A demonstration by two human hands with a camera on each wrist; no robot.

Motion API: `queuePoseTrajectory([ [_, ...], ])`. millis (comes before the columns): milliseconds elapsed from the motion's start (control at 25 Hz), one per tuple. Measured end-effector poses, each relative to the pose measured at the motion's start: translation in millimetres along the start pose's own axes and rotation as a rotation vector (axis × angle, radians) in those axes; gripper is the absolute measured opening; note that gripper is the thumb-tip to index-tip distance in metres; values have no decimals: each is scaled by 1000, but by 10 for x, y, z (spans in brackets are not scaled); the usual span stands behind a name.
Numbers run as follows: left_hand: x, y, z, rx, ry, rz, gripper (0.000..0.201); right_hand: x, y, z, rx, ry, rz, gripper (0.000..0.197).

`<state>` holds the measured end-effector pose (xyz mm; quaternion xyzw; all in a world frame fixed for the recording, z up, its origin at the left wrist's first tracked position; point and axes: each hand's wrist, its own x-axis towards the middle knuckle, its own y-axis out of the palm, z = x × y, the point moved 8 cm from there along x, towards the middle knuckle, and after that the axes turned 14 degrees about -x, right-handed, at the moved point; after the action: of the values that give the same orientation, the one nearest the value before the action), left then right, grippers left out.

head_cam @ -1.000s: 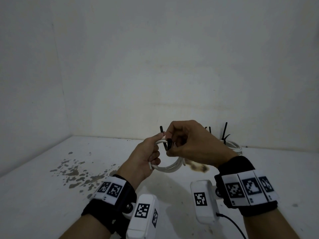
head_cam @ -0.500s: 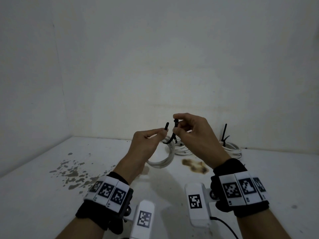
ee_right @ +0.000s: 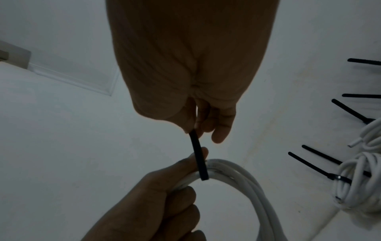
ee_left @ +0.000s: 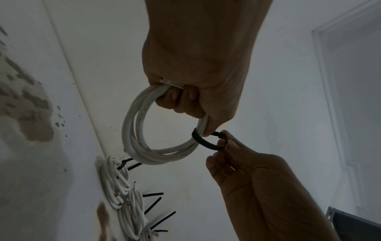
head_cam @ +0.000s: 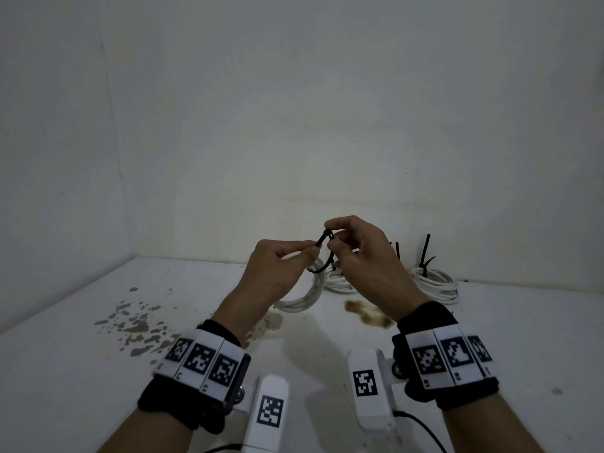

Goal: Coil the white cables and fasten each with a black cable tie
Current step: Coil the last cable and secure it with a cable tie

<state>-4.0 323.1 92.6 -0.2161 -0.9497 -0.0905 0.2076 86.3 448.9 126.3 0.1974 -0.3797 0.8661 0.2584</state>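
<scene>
- The white table [head_cam: 65, 371] is bounded by walls at the left and the back; bare surface is seen at lower left of the head view.
- The white cable coil [ee_left: 140, 130] is wound in several loops, with a black cable tie [ee_left: 206, 143] wrapped around it.
- The coil is gripped by the curled left hand [head_cam: 274, 273], which also pinches the tie's tip; the tie's head is pinched by the right hand [head_cam: 362, 256], at frame centre, above the table.
- Tied coils [head_cam: 434, 284] lie at centre right.

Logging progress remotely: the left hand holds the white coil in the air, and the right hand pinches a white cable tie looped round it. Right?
Not quite: the cable tie is black, as the left wrist view shows. The left hand does hold the white coil up, and the right hand pinches the tie looped round it.
</scene>
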Motion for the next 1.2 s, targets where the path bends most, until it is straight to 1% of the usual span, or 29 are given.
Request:
queuePoseTrajectory([
  [80,4,-4,0,11,-3,5,13,0,1,-7,0,3,-3,25],
  [200,0,-5,-5,55,-6,20,12,-1,21,-17,-12,10,35,24],
  [320,-9,-6,-68,124,40,34,11,-2,39,-40,4,34,80,23],
  [400,-17,-1,-123,150,64,58,12,-19,84,-32,41,42,122,18],
  [480,-42,31,-179,133,85,102,13,-34,92,-8,103,50,127,11],
  [560,-59,75,-229,101,97,124,17,-24,21,-9,156,53,45,6],
  [640,-57,107,-225,57,97,104,15,-18,-82,-20,104,55,-88,7],
  [680,-53,101,-205,56,105,71,13,-15,-139,-13,17,48,-160,8],
  [760,-42,10,-131,125,144,-56,12,-35,-279,33,-202,30,-301,10],
  [800,-45,-55,-84,160,152,-117,11,-44,-368,45,-265,39,-353,12],
  [840,-44,-123,-25,169,133,-157,12,-47,-461,56,-279,49,-384,13],
  [880,-40,-178,47,131,88,-182,12,-44,-544,74,-271,49,-393,14],
  [960,-21,-247,133,8,1,-205,12,-12,-597,135,-236,16,-361,14],
  [1040,-22,-229,101,-39,-41,-207,13,-5,-492,124,-199,18,-298,12],
  [1120,-22,-221,78,-55,-70,-217,16,-4,-248,29,-190,73,-180,13],
  [1200,-36,-220,81,-99,-112,-226,18,-17,-17,-198,-123,198,-24,14],
])
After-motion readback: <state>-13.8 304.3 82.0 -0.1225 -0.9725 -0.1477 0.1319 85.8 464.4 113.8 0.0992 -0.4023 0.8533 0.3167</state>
